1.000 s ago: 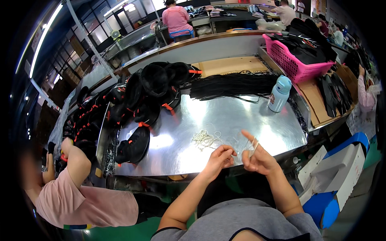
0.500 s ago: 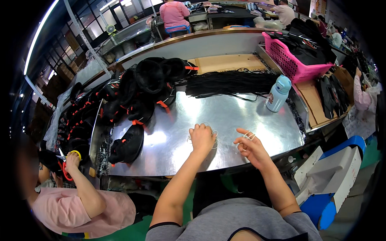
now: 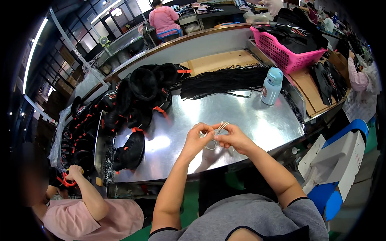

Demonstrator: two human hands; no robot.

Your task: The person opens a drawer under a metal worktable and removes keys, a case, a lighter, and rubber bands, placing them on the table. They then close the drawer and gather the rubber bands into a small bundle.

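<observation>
Over the front part of the metal table (image 3: 185, 112), my left hand (image 3: 197, 138) and my right hand (image 3: 237, 139) meet, fingers pinched together. Between them is a thin white cord (image 3: 211, 147), gathered in loops. Some of its strands pass over the fingers of my right hand, and a loop hangs below the fingertips. To the left on the table stands a black shoe (image 3: 130, 152) with orange-red trim, apart from my hands. Behind it more black shoes (image 3: 143, 84) are heaped, several with orange-red tabs.
A bundle of black laces (image 3: 225, 82) lies at the back beside a light blue bottle (image 3: 272, 86). Beyond, a pink basket (image 3: 289, 54) holds black pieces. At left, a co-worker's hand (image 3: 74, 172) holds red-and-yellow-handled scissors (image 3: 68, 180). A blue-and-white bin (image 3: 331, 168) stands at right.
My right hand has moved left to meet my left hand, and both now grip the cord. The view has shifted slightly. The co-worker's scissors have moved lower.
</observation>
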